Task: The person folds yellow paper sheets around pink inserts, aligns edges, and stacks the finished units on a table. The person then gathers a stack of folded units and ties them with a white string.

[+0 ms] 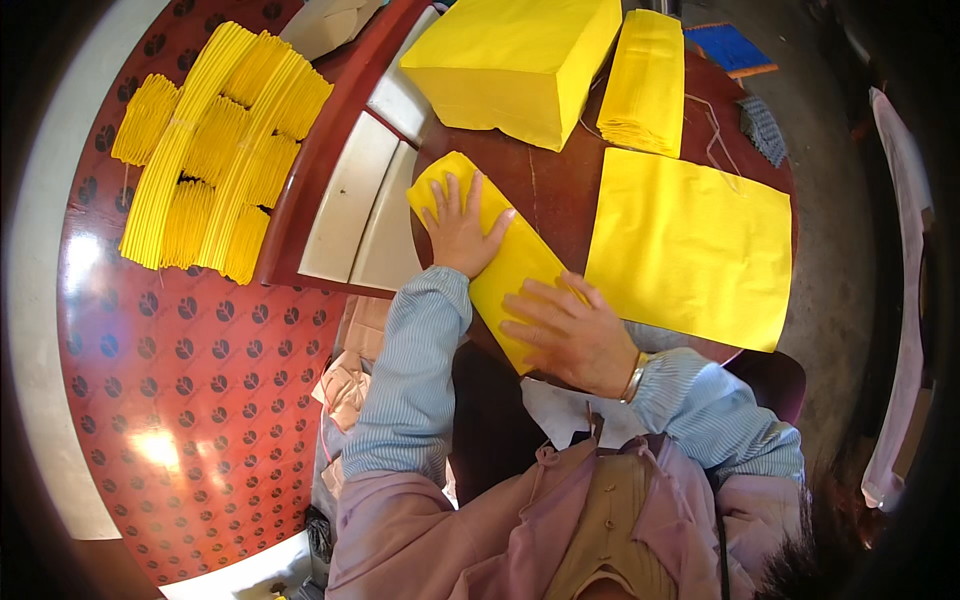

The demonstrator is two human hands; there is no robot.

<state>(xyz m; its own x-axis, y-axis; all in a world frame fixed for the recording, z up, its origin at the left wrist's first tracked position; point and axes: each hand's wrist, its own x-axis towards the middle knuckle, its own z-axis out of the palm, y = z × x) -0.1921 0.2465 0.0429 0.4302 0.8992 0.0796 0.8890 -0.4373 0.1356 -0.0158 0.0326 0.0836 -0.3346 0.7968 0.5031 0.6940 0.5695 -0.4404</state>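
A long yellow sheet, folded into a strip (pixel 515 262), lies slantwise across a dark red table (pixel 512 163). Pressed flat on its far part is my left hand (pixel 462 225), fingers spread. My right hand (pixel 578 338) is at the strip's near end, its fingers stretched out and somewhat blurred; whether it touches the strip I cannot tell. To the right, an unfolded yellow sheet (pixel 690 245) lies flat. Behind the strip stands a tall stack of yellow sheets (pixel 500 85), with a pile of folded yellow pieces (pixel 642 88) beside it.
On a shiny red patterned surface (pixel 215 400) at the left sit several tied bundles of folded yellow pieces (pixel 210 140). A cream-fronted cabinet (pixel 342 205) stands between that surface and the table. Blue (pixel 732 48) and grey (pixel 763 130) pieces rest by the table's far right edge.
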